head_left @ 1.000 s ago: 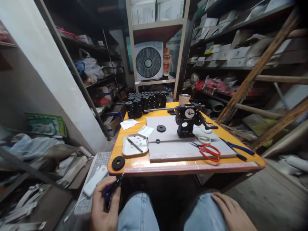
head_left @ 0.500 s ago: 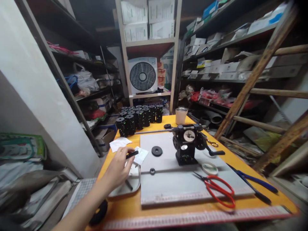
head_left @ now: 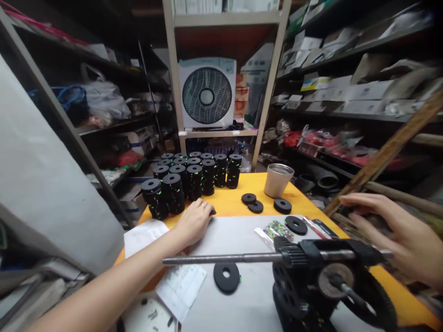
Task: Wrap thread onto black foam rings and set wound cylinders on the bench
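My left hand (head_left: 196, 222) rests at the far edge of the grey board (head_left: 258, 302), fingers curled down, with a small dark bit showing at the fingertips. Just beyond it stand several black foam spools (head_left: 175, 191) with green flecks. On the right, my right hand (head_left: 403, 237) is raised with thumb and fingers apart, holding nothing visible. It is beside a black hand-crank winding machine (head_left: 313, 276), whose threaded metal rod (head_left: 221, 259) points left. A black foam disc (head_left: 226, 278) lies on the board below the rod. A bag of coloured beads (head_left: 277, 230) lies behind the machine.
Loose black foam discs (head_left: 255, 206) and a metallic cup (head_left: 278, 180) stand on the yellow table (head_left: 238, 191). White papers (head_left: 182, 288) and a white tray (head_left: 148, 313) are at left. A box fan (head_left: 206, 96), loaded shelves and a wooden ladder (head_left: 387, 154) surround the table.
My left hand has moved from above the tray, where it held a black stick-like thing, forward to the spools. My right hand has come into view. The camera has moved closer to the machine.
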The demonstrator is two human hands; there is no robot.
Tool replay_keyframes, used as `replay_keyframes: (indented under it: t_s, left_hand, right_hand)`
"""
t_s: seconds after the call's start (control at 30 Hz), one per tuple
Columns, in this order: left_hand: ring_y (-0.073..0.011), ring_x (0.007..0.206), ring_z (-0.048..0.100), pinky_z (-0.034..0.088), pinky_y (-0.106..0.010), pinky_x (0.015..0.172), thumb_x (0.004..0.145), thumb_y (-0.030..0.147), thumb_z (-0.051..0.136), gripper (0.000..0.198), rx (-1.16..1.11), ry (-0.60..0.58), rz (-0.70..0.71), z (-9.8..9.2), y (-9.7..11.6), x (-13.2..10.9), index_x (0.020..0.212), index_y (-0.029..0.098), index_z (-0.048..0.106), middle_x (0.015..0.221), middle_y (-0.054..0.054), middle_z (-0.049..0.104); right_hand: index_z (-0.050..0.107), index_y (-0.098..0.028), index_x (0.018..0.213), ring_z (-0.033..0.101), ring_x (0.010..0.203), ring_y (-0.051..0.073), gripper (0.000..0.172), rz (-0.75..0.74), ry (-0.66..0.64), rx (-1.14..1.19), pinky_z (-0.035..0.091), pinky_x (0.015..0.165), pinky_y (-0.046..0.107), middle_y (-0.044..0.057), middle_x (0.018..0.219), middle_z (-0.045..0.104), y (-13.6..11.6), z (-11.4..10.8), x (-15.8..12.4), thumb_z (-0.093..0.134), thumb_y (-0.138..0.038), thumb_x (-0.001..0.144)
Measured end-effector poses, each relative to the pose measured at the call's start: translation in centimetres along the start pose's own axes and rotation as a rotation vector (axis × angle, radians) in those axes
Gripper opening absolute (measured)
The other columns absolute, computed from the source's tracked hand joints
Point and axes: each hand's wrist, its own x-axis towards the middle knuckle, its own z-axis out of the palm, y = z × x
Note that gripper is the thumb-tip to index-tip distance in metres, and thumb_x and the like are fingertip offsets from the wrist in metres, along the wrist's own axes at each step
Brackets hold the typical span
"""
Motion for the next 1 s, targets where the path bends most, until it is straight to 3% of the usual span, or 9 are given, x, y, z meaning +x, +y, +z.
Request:
replay_keyframes:
  t_s: [0.1,0.27,0.4,0.47,0.57,0.67,0.8,0.9,1.0]
  left_hand:
    - [-0.0239,0.104,0.059,0.047,-0.047,0.091,0.094,0.024,0.055,0.015,0.010,-0.053,-0.008,1.4,-1.0,0.9,0.103,0.015,0.062,0.104,-0.006,0.064]
    - [-0.0275,0.109,0.054,0.045,-0.049,0.095,0.095,0.023,0.048,0.022,-0.045,-0.151,0.013,1.5,-1.6,0.5,0.111,0.014,0.059,0.112,-0.012,0.059]
    - [-0.0296,0.126,0.042,0.035,-0.050,0.107,0.093,0.026,0.051,0.037,-0.129,-0.220,0.110,-1.0,-0.1,-1.0,0.129,0.016,0.050,0.135,-0.017,0.046]
    - [-0.0258,0.129,0.042,0.039,-0.040,0.107,0.082,0.038,0.068,0.058,-0.209,-0.332,0.252,-2.4,1.4,-2.0,0.135,0.025,0.047,0.142,-0.010,0.045]
    - [-0.0285,0.130,0.041,0.040,-0.041,0.105,0.072,0.041,0.078,0.077,-0.416,-0.519,0.353,-3.5,3.6,-3.5,0.139,0.028,0.045,0.142,-0.009,0.048]
    - [-0.0311,0.121,0.049,0.041,-0.046,0.103,0.076,0.034,0.075,0.061,-0.556,-0.585,0.154,-3.6,4.7,-4.6,0.132,0.022,0.055,0.128,-0.013,0.056]
    - [-0.0276,0.111,0.057,0.047,-0.044,0.094,0.077,0.038,0.075,0.063,-0.871,-0.617,-0.088,-4.0,4.9,-6.0,0.133,0.023,0.051,0.130,-0.013,0.056]
    - [-0.0255,0.114,0.056,0.047,-0.043,0.095,0.077,0.030,0.076,0.064,-1.183,-0.654,-0.153,-4.8,5.1,-7.2,0.135,0.025,0.049,0.138,-0.013,0.050]
    - [-0.0273,0.126,0.048,0.040,-0.047,0.103,0.075,0.023,0.079,0.065,-1.288,-0.595,-0.132,-5.6,5.7,-8.2,0.133,0.026,0.051,0.139,-0.013,0.049]
  right_hand:
    - [0.067,-0.009,0.110,0.067,0.088,0.018,0.050,-0.221,-0.205,0.084,0.050,0.078,0.028,0.011,0.105,0.067,0.6,2.1,2.1,0.047,-0.050,0.092]
    - [0.054,-0.021,0.119,0.065,0.097,0.025,0.027,-0.409,-0.314,0.077,0.056,0.078,0.038,0.013,0.116,0.059,-1.1,3.4,3.1,0.047,-0.027,0.094]
    - [0.053,-0.024,0.118,0.064,0.098,0.024,0.026,-0.434,-0.329,0.065,0.056,0.079,0.036,0.012,0.115,0.059,-1.8,3.0,2.8,0.046,-0.023,0.093]
    - [0.054,-0.025,0.118,0.063,0.100,0.024,0.026,-0.400,-0.319,0.050,0.054,0.082,0.036,0.011,0.115,0.059,-1.7,2.4,2.4,0.046,-0.025,0.093]
    - [0.057,-0.026,0.114,0.063,0.101,0.023,0.023,-0.319,-0.277,0.053,0.051,0.088,0.035,0.009,0.115,0.060,-1.7,1.2,1.8,0.049,-0.029,0.093]
    - [0.058,-0.027,0.111,0.062,0.100,0.022,0.020,-0.260,-0.265,0.062,0.049,0.089,0.035,0.008,0.115,0.060,-1.9,0.0,1.2,0.050,-0.030,0.093]
    - [0.058,-0.027,0.111,0.062,0.100,0.023,0.021,-0.230,-0.253,0.031,0.048,0.087,0.036,0.009,0.114,0.061,-2.1,-1.7,0.6,0.049,-0.033,0.093]
    - [0.057,-0.027,0.112,0.062,0.101,0.023,0.022,-0.227,-0.226,0.026,0.048,0.090,0.037,0.010,0.114,0.061,-1.9,-2.7,0.2,0.049,-0.034,0.093]
    - [0.057,-0.027,0.114,0.062,0.103,0.024,0.023,-0.233,-0.205,0.018,0.048,0.090,0.037,0.010,0.115,0.062,-1.9,-3.5,-0.1,0.049,-0.034,0.093]
